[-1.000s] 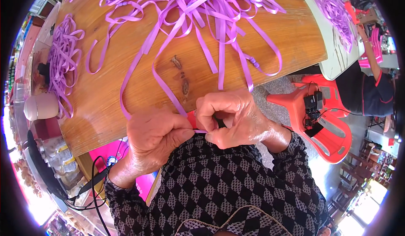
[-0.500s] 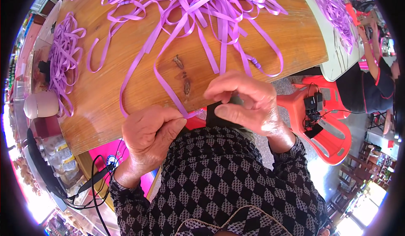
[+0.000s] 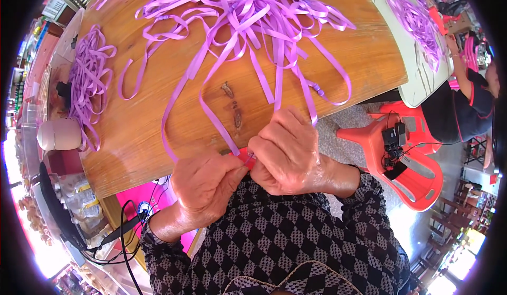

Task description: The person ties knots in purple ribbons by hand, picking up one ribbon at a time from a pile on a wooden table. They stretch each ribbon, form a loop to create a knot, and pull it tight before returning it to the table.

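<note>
My left hand is closed at the table's front edge, thumb and forefinger pinching a flat purple ribbon. The ribbon loops back from there over the wood to a big tangled heap of purple ribbons. Right beside it, my right hand is also closed, its fingers curled in at the ribbon's short end. A small purplish bit shows in the gap between both hands. Most of that end is hidden by the fingers. Two other ribbon tails hang down close behind the right hand.
Another purple ribbon bundle lies on the wooden table at left, near a pale rounded object. A white table at right bears more ribbons. Red plastic stools hold black devices and cables. Another person is at far right.
My right hand has come left and down to the ribbon's end and its fingers have closed. My left hand keeps its pinch. The view has shifted slightly.
</note>
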